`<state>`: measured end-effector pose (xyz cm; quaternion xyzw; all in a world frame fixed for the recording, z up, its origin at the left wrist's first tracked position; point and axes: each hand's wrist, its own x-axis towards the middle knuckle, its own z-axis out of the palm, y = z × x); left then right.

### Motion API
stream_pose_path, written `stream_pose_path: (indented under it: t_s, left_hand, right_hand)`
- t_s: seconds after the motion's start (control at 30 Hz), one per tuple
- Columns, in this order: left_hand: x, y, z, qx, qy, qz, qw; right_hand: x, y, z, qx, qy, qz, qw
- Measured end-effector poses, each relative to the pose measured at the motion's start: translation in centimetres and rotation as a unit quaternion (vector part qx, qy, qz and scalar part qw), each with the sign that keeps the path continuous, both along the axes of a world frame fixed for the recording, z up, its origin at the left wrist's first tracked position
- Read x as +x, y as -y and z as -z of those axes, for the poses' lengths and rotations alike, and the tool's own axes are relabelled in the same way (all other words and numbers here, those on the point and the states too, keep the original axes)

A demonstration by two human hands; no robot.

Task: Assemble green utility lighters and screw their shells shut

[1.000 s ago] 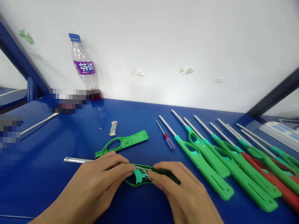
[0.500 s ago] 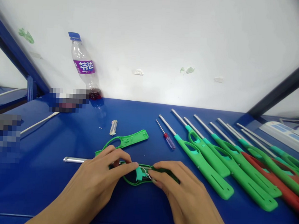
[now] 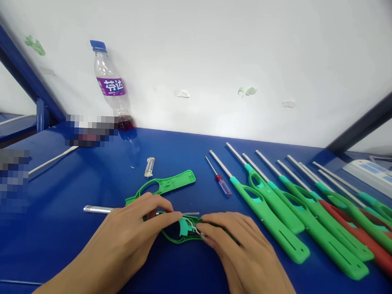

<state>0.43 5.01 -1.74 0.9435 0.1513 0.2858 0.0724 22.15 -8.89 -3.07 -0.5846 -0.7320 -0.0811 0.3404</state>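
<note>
An opened green lighter half (image 3: 174, 233) with a teal trigger (image 3: 183, 226) and thin white wires lies on the blue table in front of me. Its metal tube (image 3: 97, 210) sticks out to the left. My left hand (image 3: 133, 235) pinches the lighter body beside the trigger, fingers closed on it. My right hand (image 3: 240, 248) presses on the lighter's right part, fingertips at the wires. The detached green cover half (image 3: 163, 186) lies just behind my hands.
A row of several green and red long-nosed lighters (image 3: 291, 207) fills the right side. A small screwdriver (image 3: 219, 180) and a clear small part (image 3: 149, 166) lie behind. A drink bottle (image 3: 111, 89) stands at the wall. A white power strip (image 3: 373, 174) sits far right.
My left fingers have shifted slightly along the lighter body and the trigger and wires now show more between my hands. The view has barely moved.
</note>
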Motion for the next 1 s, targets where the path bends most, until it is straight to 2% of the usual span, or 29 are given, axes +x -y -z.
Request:
stream_pose_path:
  t_s: [0.47, 0.8, 1.0]
  left_hand:
    - [-0.1, 0.2, -0.2, -0.011, -0.018, 0.001, 1.000]
    - [-0.5, 0.8, -0.7, -0.045, -0.042, -0.010, 0.998]
    - [-0.2, 1.0, -0.8, -0.049, -0.043, -0.012, 0.998]
  right_hand:
    - [-0.4, 0.0, 1.4, -0.001, -0.062, 0.010, 0.998]
    - [0.0, 0.1, 0.2, -0.004, -0.006, 0.008, 1.000]
    - [0.2, 0.3, 0.6, -0.027, -0.009, 0.001, 1.000]
